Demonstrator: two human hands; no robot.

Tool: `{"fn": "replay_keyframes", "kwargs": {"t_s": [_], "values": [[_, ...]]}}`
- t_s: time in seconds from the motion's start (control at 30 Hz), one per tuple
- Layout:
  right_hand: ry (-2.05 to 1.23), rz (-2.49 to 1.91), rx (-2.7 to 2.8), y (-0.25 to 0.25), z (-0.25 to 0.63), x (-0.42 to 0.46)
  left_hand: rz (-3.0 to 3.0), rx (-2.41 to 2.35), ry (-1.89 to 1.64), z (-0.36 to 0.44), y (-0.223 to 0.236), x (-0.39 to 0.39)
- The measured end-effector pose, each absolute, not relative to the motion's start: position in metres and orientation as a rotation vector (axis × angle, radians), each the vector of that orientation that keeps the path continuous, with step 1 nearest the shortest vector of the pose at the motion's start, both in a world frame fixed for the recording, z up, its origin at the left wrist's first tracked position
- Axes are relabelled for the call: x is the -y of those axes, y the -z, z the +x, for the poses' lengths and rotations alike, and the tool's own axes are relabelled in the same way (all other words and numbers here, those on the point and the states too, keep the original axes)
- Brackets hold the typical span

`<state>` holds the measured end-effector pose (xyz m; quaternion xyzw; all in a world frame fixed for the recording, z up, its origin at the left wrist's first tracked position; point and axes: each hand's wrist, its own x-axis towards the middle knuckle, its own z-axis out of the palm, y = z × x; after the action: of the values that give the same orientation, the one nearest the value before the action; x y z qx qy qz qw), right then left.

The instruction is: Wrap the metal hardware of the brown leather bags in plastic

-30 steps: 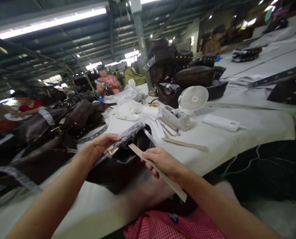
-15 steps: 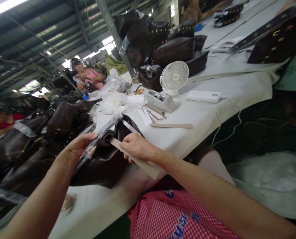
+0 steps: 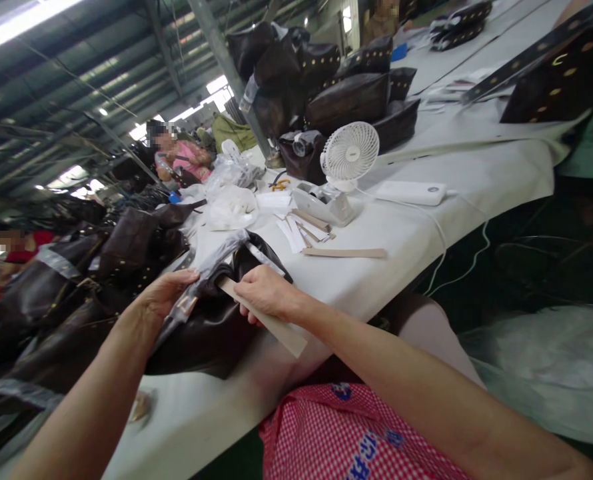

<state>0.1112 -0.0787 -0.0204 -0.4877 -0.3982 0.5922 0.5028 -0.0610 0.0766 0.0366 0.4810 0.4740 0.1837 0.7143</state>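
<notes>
A dark brown leather bag lies on the white-covered table in front of me. My left hand grips its plastic-wrapped strap near the bag's opening, thumb on top. Between the fingers of my right hand is a flat beige cardboard strip. The strip's far end reaches the bag's opening beside a rolled dark edge, and its near end sticks out toward me. How deep the far end goes is hidden.
A white fan stands beyond the bag, near a tape dispenser, a white power bank and loose strips. Brown bags are heaped at left and more are stacked behind. A person in pink is further back.
My right hand has moved slightly forward and left with the cardboard strip, so its near end sits closer to the bag. My left hand keeps its hold on the strap.
</notes>
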Motion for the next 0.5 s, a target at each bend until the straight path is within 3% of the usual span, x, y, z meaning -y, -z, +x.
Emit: {"fn": "replay_keyframes", "kwargs": {"t_s": [0.5], "values": [[-1.244, -1.35, 1.019, 0.015, 0.094, 0.049, 1.246, -0.948, -0.237, -0.054, -0.033, -0.064]]}}
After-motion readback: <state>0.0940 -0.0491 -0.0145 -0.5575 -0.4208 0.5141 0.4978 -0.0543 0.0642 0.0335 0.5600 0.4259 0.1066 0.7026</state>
